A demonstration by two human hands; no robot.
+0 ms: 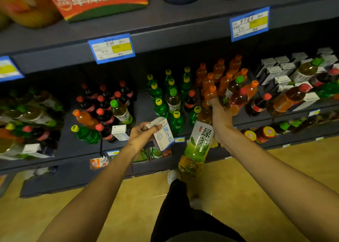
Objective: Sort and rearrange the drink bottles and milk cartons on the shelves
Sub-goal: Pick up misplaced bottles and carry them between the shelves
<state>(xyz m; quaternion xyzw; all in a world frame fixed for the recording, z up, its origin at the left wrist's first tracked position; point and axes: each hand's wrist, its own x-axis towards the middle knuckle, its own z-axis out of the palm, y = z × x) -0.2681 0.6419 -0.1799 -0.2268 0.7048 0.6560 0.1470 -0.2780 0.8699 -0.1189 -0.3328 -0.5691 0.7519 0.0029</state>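
My left hand [142, 134] grips a white and blue milk carton [163, 134] in front of the middle shelf. My right hand [221, 118] holds a green tea bottle [197, 146] by its upper part; the bottle hangs down over the shelf edge and its cap is hidden behind my hand. The shelf [145, 105] carries mixed drinks: dark cola bottles with red caps [104, 104], green soda bottles with yellow caps [159, 98], orange soda bottles [218, 74] and milk cartons [278, 71] at the right. Another small carton [120, 132] stands by the cola group.
An upper shelf [174, 30] with blue price tags [111, 48] overhangs the drinks; a red box [97, 1] stands on it. Lower shelves hold jars [264, 133] and small packs [156, 152]. Below lie a wooden floor [256, 177] and my leg [176, 205].
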